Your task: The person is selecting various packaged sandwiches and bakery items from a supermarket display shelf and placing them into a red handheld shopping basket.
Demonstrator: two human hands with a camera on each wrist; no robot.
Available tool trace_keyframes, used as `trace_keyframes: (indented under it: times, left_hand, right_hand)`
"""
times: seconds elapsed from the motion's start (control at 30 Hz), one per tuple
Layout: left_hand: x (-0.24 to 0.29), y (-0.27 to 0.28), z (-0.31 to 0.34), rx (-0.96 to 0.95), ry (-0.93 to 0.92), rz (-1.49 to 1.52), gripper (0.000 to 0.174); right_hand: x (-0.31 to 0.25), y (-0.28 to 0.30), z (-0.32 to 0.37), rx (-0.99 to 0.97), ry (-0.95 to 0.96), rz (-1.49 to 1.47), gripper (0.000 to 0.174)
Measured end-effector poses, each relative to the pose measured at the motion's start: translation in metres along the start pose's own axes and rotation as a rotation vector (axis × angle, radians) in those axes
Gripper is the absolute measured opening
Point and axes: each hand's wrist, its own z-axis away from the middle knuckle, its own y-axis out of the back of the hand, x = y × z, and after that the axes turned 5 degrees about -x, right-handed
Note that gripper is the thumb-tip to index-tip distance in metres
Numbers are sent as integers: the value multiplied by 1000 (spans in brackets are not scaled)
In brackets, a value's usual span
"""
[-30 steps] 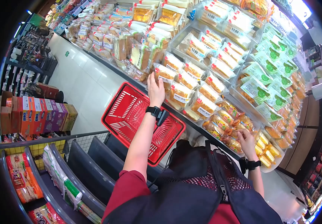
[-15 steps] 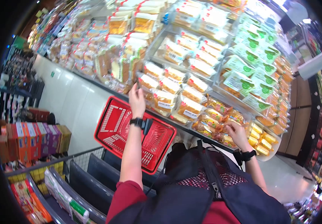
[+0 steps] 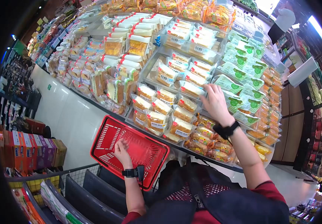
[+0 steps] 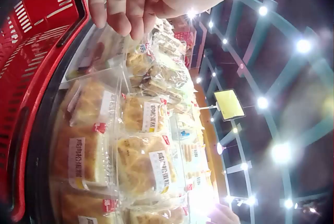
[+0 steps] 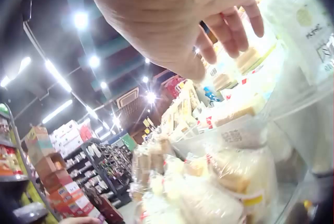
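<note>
In the head view the right hand point(image 3: 217, 104) reaches over the display, at the edge between wrapped white sandwich cakes point(image 3: 191, 89) and green-and-white packets point(image 3: 228, 84). Its fingers hang loosely bent in the right wrist view, with nothing seen in them. The left hand point(image 3: 122, 152) is above the red basket point(image 3: 103, 158), fingers relaxed and holding nothing. Seen from the left wrist, that hand point(image 4: 141, 0) hangs near the packaged cakes point(image 4: 141, 161) and the basket point(image 4: 39, 52).
Bagged breads point(image 3: 220, 146) lie along the display's front edge, with sliced loaves point(image 3: 116, 91) to the left. A dark divided rack point(image 3: 82, 192) stands at the lower left, near stacked colourful boxes point(image 3: 30, 149). Shelves line the right.
The right hand has moved up and forward from the bagged breads to the white cakes and green packets. The left hand has drawn back from the display's edge to above the basket.
</note>
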Motion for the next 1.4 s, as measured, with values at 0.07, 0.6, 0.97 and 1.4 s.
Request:
trace_keyframes:
  times: [0.07, 0.6, 0.97, 1.4]
  left_hand:
    - [8, 0, 12, 15, -21, 3, 28]
    - [57, -8, 106, -133, 33, -33, 22]
    - [127, -109, 131, -887, 415, 631, 50]
    - [72, -43, 130, -671, 329, 276, 44]
  right_hand:
    - [20, -16, -11, -211, -70, 300, 28]
    - [4, 32, -13, -27, -305, -406, 10]
    - [-7, 33, 82, -846, -837, -1457, 12]
    - [-48, -21, 98, -988, -713, -1148, 20]
